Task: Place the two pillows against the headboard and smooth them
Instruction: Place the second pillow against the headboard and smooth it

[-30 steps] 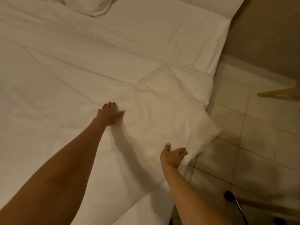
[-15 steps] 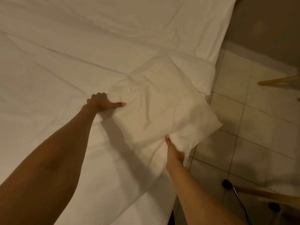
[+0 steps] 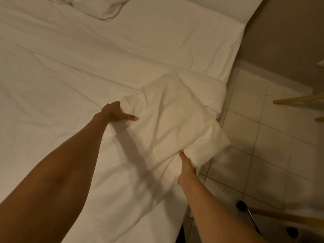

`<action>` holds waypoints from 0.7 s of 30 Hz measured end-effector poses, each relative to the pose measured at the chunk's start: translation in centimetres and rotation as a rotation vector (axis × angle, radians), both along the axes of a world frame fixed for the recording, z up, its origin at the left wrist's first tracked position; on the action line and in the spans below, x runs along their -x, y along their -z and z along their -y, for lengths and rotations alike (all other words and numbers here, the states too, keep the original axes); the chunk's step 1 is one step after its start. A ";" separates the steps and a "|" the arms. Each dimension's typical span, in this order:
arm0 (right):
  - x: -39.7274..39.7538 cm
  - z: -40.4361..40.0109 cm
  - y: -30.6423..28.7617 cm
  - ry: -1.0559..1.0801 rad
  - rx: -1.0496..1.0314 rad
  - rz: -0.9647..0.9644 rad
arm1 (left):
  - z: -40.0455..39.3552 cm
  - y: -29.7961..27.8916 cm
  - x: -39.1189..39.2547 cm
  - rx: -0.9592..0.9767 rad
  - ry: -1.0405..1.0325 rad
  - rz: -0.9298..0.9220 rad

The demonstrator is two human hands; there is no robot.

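Note:
A white pillow (image 3: 175,120) lies at the right edge of the bed (image 3: 61,76), partly hanging over the side. My left hand (image 3: 115,113) grips its left edge, thumb on top and fingers tucked into the fabric. My right hand (image 3: 186,165) grips its near right corner from below, fingers hidden under the pillow. The pillow is bunched and slightly raised between both hands. A second white pillow (image 3: 100,6) lies crumpled at the top of the view, far from both hands. No headboard is visible.
Rumpled white sheets cover the bed. Tiled floor (image 3: 263,146) runs along the bed's right side, below a brown wall (image 3: 280,32). Wooden furniture legs (image 3: 298,99) stand at the right, and a chair leg with a black foot (image 3: 242,206) stands at the lower right.
Both hands went from resting open on the pillow to gripping its edges. The pillow has bunched up and lifted a little. The view tilted up, showing the second pillow again.

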State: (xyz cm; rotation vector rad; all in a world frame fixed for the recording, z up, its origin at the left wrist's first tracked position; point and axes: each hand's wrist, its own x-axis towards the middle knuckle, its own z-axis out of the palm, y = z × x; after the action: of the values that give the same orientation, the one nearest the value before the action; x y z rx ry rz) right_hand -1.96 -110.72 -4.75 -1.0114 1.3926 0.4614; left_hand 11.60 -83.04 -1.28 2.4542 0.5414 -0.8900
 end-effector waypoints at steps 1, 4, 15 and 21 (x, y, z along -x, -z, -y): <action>-0.3 0.1 -0.7 -0.003 -0.001 0.021 | -0.2 -0.8 0.0 0.002 -0.007 0.008; -2.3 0.9 -3.1 -0.050 0.027 0.111 | -0.7 -3.3 0.0 0.025 -0.070 0.049; -12.3 5.1 -16.9 -0.401 0.258 0.471 | 0.3 -16.3 2.7 0.383 -0.395 0.139; -16.7 7.7 -24.1 -0.609 0.341 0.613 | 3.7 -19.9 5.3 0.506 -0.627 0.355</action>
State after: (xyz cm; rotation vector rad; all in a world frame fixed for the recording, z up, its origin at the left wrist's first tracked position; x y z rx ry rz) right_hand 14.76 -118.45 19.38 -1.6991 0.6026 0.3106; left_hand 6.31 -86.72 18.58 1.7582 0.7771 -0.2748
